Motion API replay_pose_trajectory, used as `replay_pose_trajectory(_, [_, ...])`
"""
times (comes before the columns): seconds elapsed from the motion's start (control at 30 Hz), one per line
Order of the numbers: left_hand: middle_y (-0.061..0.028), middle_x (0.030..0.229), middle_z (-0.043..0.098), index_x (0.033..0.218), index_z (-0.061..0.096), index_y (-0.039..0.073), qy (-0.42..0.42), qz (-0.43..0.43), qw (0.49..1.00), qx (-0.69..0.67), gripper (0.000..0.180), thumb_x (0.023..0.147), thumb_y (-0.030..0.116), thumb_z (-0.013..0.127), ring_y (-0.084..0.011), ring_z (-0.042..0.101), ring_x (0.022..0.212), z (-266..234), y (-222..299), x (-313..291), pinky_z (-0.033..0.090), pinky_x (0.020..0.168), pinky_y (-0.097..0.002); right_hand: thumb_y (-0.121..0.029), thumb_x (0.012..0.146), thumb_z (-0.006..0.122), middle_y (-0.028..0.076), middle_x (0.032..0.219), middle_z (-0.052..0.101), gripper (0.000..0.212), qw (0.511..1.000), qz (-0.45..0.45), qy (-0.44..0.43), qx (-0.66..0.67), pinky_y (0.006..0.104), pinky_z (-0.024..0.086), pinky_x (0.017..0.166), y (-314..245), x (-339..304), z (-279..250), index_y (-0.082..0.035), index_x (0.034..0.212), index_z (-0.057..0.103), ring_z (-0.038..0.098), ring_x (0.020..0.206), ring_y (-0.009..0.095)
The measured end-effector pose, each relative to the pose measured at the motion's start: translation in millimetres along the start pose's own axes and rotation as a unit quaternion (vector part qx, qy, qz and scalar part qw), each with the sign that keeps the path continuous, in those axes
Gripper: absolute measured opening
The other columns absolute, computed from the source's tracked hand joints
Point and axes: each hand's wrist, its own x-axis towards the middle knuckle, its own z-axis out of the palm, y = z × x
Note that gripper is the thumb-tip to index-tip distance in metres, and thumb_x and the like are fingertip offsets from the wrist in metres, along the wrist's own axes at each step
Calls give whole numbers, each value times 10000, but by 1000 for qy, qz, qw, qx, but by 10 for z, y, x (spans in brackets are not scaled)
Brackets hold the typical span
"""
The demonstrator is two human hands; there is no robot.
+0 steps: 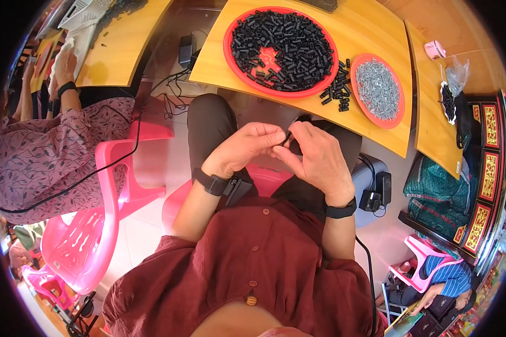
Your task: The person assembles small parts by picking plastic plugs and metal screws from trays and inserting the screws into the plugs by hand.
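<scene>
Above my lap, my left hand (250,145) and my right hand (319,160) meet, fingertips pinched together. Between them is a small black plastic piece (287,136), mostly covered by the fingers. Beyond my hands, on the wooden table (219,56), a round red tray (229,51) holds a heap of short black cylindrical parts (298,45). More loose black parts (337,87) lie beside it on the wood. To their right, an orange-red plate (398,115) is filled with small silvery metal pieces (378,87), too fine to tell their kind.
A person in a patterned top (62,151) sits at another table on the left, near a pink plastic chair (87,241). Black cables (177,90) trail over the floor. Green sacks (436,191) and another seated person (450,278) are at the right.
</scene>
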Motion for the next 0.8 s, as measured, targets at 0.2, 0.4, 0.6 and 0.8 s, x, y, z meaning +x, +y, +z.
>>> replay_pose_trajectory(0.2, [18,845,628,920,639,50,-16,-24,1000,-11,239,946,273,559,-46,561,741,-24,-109,33,467,711,-210,-268,769,661,100,668,566,281,999,9,-33,-12,393,460,511,48,-33,-8,-62,809,475,595,605,297])
replay_pose_trajectory(0.4, [15,849,632,946,633,45,-6,-41,998,-36,234,945,267,558,-66,599,756,-19,-162,49,489,708,-215,-225,748,642,87,610,587,225,1000,-16,-21,-17,379,453,466,22,8,-50,-66,737,483,597,533,291])
replay_pose_trajectory(0.6, [7,856,637,972,627,42,-29,-39,997,-66,239,945,269,558,-73,606,762,-38,-172,44,495,711,-221,-223,755,638,79,603,588,223,1000,-13,-18,-2,375,451,457,11,10,-53,-68,727,480,598,523,280])
replay_pose_trajectory(0.8, [-2,847,636,1002,614,31,-27,-39,996,-72,261,952,278,546,-80,613,772,-10,-165,35,501,721,-225,-227,755,642,74,600,588,232,1000,-13,-18,4,367,452,451,12,11,-61,-71,717,475,603,524,267])
